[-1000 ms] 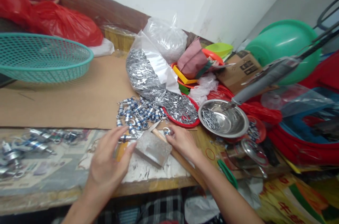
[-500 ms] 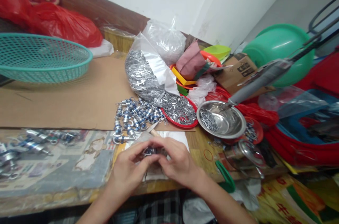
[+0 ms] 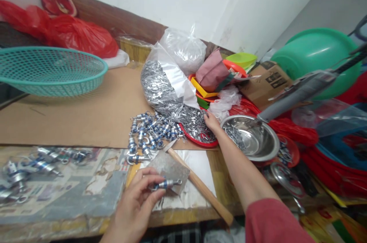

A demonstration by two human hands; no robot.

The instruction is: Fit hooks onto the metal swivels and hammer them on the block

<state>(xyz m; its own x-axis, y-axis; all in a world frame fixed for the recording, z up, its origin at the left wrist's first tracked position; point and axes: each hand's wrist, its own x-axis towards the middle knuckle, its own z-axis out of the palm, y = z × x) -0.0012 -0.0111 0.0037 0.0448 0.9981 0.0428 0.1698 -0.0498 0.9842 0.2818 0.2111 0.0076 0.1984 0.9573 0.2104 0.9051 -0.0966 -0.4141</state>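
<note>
Blue-banded swivel clip (image 3: 167,184) pinched in left hand (image 3: 137,201) over grey block (image 3: 169,166), near surface front edge. Right hand (image 3: 211,120) has split off from left, fingers now loosely spread in red tray (image 3: 197,141) of small metal parts: fetching next piece.

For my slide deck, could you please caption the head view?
Left hand pinches a blue-banded swivel while right hand reaches into the red tray.

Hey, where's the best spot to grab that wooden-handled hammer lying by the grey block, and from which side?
Probably the bare lower stretch of the wooden-handled hammer, from above at the near table edge. The handle lies flat and slants toward the person; its head end is tucked against the grey block.
</note>
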